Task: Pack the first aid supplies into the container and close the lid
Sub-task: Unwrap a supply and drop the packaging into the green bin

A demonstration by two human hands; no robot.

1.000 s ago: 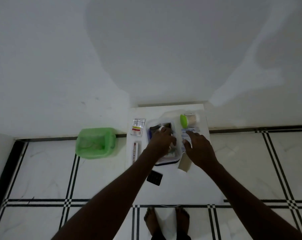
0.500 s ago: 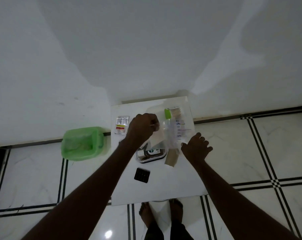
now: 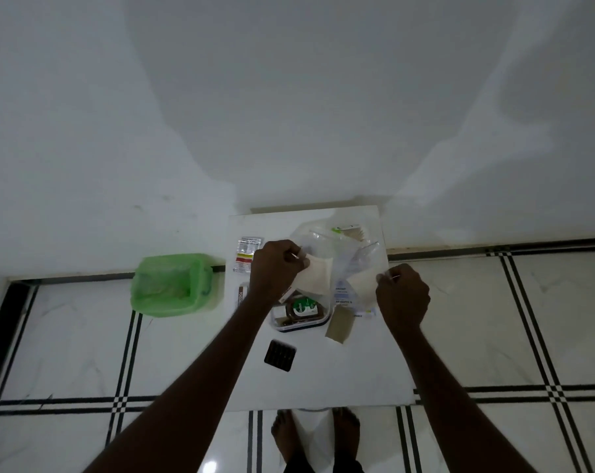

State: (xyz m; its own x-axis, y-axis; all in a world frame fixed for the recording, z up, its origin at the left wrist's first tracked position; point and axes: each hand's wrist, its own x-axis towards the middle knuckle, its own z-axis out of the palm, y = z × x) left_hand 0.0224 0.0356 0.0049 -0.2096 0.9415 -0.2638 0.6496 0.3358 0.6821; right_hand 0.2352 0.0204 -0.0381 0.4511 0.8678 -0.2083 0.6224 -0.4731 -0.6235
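Observation:
A clear plastic bag (image 3: 340, 264) with pale pads inside is held up above the white table (image 3: 340, 370). My left hand (image 3: 275, 271) pinches its left edge and my right hand (image 3: 403, 295) pinches its right edge. Below it sits the clear container (image 3: 301, 319) with a brown Dettol bottle (image 3: 301, 308) lying inside. The container's lid is not visible.
A white sachet with red and yellow print (image 3: 246, 256) lies at the table's left, a dark blister strip (image 3: 280, 355) in front of the container, a brown strip (image 3: 338, 327) beside it. A green-capped cotton-bud tube (image 3: 349, 230) lies at the back. A green bin (image 3: 171, 285) stands on the floor left.
My left hand lifted the clear bag out from the container area. My right hand, open before, has closed on the bag's right edge, so both hands now hold it spread.

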